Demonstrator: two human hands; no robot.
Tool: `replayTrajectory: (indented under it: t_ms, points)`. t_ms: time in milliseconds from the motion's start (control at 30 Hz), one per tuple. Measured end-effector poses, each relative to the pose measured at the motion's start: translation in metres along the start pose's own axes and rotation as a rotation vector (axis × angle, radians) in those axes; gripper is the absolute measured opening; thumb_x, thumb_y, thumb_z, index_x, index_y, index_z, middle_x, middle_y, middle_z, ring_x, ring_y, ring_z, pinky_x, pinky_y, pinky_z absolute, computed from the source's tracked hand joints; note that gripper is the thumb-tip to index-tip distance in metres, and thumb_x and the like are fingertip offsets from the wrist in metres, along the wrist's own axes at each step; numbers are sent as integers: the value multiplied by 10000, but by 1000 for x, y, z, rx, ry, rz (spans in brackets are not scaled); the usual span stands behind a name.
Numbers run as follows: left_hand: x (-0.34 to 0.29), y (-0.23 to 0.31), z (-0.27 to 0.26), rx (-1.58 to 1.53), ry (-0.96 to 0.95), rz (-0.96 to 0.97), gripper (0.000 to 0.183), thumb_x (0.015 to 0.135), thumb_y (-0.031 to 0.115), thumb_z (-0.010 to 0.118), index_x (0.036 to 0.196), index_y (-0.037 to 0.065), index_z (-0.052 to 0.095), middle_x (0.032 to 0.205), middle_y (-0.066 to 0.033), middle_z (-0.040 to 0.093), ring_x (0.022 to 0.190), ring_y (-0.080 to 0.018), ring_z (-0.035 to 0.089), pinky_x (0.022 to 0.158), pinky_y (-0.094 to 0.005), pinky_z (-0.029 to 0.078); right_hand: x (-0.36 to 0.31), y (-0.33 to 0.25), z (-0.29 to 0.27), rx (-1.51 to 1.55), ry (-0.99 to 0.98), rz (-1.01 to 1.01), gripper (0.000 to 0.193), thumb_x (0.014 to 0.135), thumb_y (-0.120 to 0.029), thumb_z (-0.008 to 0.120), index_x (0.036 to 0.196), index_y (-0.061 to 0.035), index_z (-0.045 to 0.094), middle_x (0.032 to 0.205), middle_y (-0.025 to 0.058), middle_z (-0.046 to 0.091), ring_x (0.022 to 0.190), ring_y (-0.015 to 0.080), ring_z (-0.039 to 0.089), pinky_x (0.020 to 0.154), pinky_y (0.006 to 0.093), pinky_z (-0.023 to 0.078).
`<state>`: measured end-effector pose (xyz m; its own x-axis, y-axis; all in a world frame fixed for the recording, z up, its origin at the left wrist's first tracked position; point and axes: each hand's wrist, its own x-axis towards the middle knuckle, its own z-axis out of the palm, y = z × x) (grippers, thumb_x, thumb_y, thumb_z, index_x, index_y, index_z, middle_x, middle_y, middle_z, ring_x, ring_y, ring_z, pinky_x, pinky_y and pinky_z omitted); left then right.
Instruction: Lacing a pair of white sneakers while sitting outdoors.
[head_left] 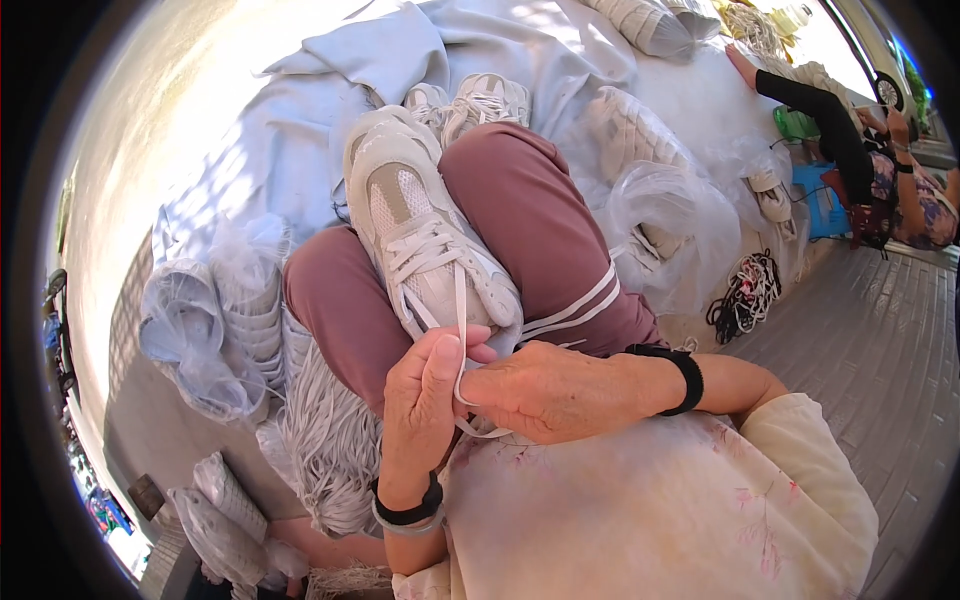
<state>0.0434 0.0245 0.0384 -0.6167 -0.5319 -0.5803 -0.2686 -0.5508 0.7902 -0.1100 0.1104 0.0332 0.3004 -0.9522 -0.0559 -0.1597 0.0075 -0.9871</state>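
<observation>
A white and beige sneaker (405, 225) lies between my knees, toe pointing away from me. Its front eyelets are laced in criss-cross rows. From the shoe's near end a white shoelace (461, 300) runs up to my hands. My left hand (425, 385), closed in a pinch, has the lace at its thumb and fingertips. My right hand (550, 390) meets it from the right, its fingers curled together on the lace where it bends. A loose loop of lace hangs below the fingers; the right fingertips are partly hidden.
A bundle of white laces (330, 440) lies left of my leg. Bagged shoes (215, 320) sit at the left, more bagged shoes (650, 215) at the right. Finished-looking sneakers (485, 105) stand beyond my knees. Black-and-white cords (745, 295) lie near another person (850, 130).
</observation>
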Motion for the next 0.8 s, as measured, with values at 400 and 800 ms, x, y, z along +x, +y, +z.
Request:
replayTrajectory:
  t_ms: [400,800]
  points:
    - [-19,-8,-45,-636,8,248,353,1043,227,345,772,51,487,844,-115,609,834,-263,601,948,-456,463,-16,6,-45,162,421,-46,183,935,-147,580,1032,4,618,680,52,550,651,185,578,650,318,489]
    - [-146,-55,-267,-1018,238,822,168,1013,162,456,987,17,536,719,-20,464,607,-119,453,672,-261,420,-39,67,-125,1333,1017,300,132,951,-122,546,1035,-21,539,573,-68,347,484,40,337,381,200,265]
